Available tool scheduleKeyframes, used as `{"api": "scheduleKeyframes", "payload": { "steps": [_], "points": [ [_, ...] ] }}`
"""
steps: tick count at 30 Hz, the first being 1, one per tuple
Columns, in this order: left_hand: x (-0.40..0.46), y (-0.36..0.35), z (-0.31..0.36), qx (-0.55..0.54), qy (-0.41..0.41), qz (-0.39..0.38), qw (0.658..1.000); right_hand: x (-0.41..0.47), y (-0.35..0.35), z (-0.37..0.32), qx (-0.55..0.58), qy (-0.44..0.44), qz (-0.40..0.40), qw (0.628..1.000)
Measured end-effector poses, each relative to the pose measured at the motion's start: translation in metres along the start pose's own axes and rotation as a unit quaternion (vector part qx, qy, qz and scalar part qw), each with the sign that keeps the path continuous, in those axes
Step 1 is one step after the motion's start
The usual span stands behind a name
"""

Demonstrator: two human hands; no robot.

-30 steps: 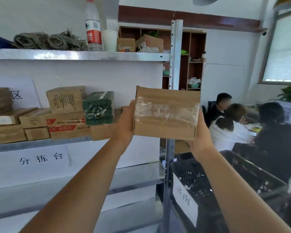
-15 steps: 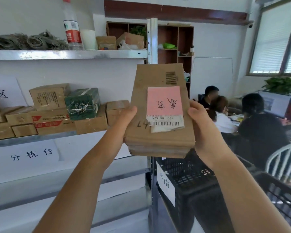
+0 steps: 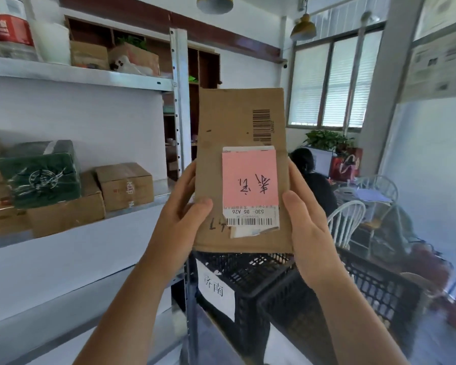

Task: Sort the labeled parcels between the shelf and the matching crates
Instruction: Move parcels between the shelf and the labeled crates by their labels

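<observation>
I hold a flat brown cardboard parcel (image 3: 227, 122) upright in front of me, its pink handwritten label (image 3: 249, 177) facing me upside down above a white barcode sticker. My left hand (image 3: 184, 209) grips the parcel's left edge, thumb on its face. My right hand (image 3: 304, 222) grips the right edge the same way. Below the parcel stands a black plastic crate (image 3: 250, 270) with a white paper label, and a second black crate (image 3: 374, 288) sits to its right. The metal shelf (image 3: 132, 206) at left carries several cardboard boxes and a green wrapped parcel (image 3: 40, 177).
The shelf's upright post (image 3: 181, 101) rises just left of the parcel. The top shelf holds a bottle, a cup and small boxes. A seated person (image 3: 313, 177), white chairs (image 3: 345, 222) and a desk fill the right background under a window.
The parcel went from its taped side facing me to its labelled face. It now stands closer and more upright, and my view has swung right toward the crates.
</observation>
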State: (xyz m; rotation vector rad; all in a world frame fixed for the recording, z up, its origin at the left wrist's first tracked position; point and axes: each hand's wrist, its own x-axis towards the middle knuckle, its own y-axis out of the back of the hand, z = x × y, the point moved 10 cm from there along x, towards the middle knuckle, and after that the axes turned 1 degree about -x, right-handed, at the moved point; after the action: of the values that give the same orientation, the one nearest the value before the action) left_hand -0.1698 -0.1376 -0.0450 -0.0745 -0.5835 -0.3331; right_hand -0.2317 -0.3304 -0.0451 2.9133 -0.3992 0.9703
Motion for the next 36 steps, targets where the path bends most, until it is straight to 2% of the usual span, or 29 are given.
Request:
{"api": "scheduleKeyframes", "payload": {
  "steps": [5, 9, 12, 15, 18, 21, 23, 25, 28, 32, 36],
  "points": [
    [0.005, -0.004, -0.02, -0.008, 0.006, -0.057, 0.998, -0.032, 0.007, -0.002, -0.086, -0.017, 0.112, 0.99],
    [0.002, -0.048, -0.039, 0.025, 0.0, -0.129, 0.991, -0.055, 0.044, 0.0, -0.208, -0.043, 0.242, 0.947],
    [-0.002, -0.098, -0.054, 0.045, -0.023, -0.179, 0.983, -0.062, 0.07, 0.013, -0.265, -0.097, 0.28, 0.918],
    [-0.005, -0.149, -0.075, 0.031, -0.03, -0.222, 0.974, -0.069, 0.104, 0.031, -0.349, -0.188, 0.304, 0.867],
    [-0.005, -0.196, -0.1, 0.031, -0.037, -0.252, 0.967, -0.074, 0.152, 0.054, -0.367, -0.238, 0.329, 0.837],
    [-0.001, -0.24, -0.155, -0.025, 0.038, -0.318, 0.947, -0.078, 0.204, 0.089, -0.399, -0.28, 0.35, 0.8],
    [0.013, -0.252, -0.215, 0.009, 0.095, -0.316, 0.944, -0.084, 0.236, 0.128, -0.424, -0.328, 0.345, 0.771],
    [0.034, -0.246, -0.281, 0.16, 0.126, -0.279, 0.938, -0.09, 0.262, 0.179, -0.448, -0.383, 0.317, 0.743],
    [0.05, -0.241, -0.361, 0.327, 0.18, -0.278, 0.885, -0.097, 0.288, 0.257, -0.476, -0.462, 0.257, 0.703],
    [0.051, -0.249, -0.429, 0.379, 0.261, -0.317, 0.829, -0.099, 0.311, 0.345, -0.471, -0.538, 0.222, 0.664],
    [0.062, -0.241, -0.465, 0.446, 0.27, -0.297, 0.8, -0.098, 0.318, 0.42, -0.42, -0.593, 0.221, 0.651]
  ]
}}
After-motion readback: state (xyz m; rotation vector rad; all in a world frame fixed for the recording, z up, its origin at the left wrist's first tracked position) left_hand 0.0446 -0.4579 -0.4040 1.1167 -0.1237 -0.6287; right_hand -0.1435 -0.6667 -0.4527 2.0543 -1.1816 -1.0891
